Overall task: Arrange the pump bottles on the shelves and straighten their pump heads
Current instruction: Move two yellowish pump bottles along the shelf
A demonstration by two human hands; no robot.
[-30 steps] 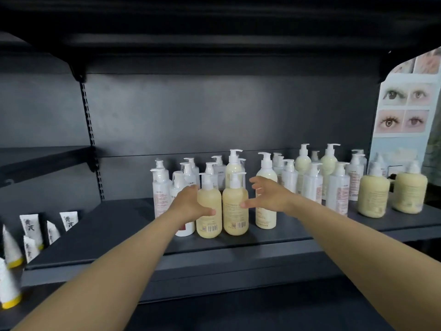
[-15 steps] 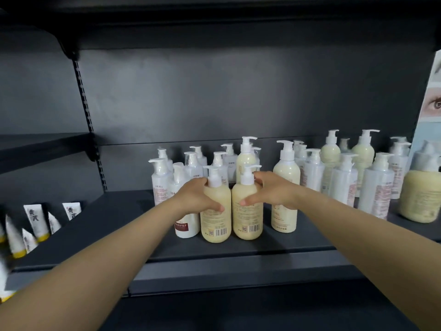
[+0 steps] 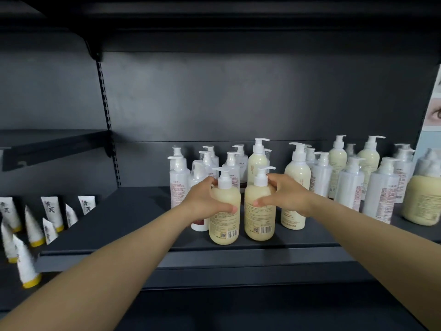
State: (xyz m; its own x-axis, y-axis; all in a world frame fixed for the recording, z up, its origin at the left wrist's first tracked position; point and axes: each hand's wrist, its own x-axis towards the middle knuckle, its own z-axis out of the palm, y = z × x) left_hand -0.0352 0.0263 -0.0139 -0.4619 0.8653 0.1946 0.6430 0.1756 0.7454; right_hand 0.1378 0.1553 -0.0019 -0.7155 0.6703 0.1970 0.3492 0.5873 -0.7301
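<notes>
Shop: stocked display shelves, cosmetics poster

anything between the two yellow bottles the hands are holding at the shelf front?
No. The head view shows a narrow bare gap between the left yellow bottle, held by the left hand, and the right yellow bottle, held by the right hand; only dark shelf shows.

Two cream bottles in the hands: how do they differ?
The left-hand bottle is gripped by the left hand; the right-hand bottle by the right hand. The left-hand bottle's pump spout points left, the right-hand bottle's points right. The left-hand bottle's base sits slightly nearer the shelf edge than the right-hand bottle's. Shared: cream fill, white pumps, barcodes facing the camera, both upright.
</notes>
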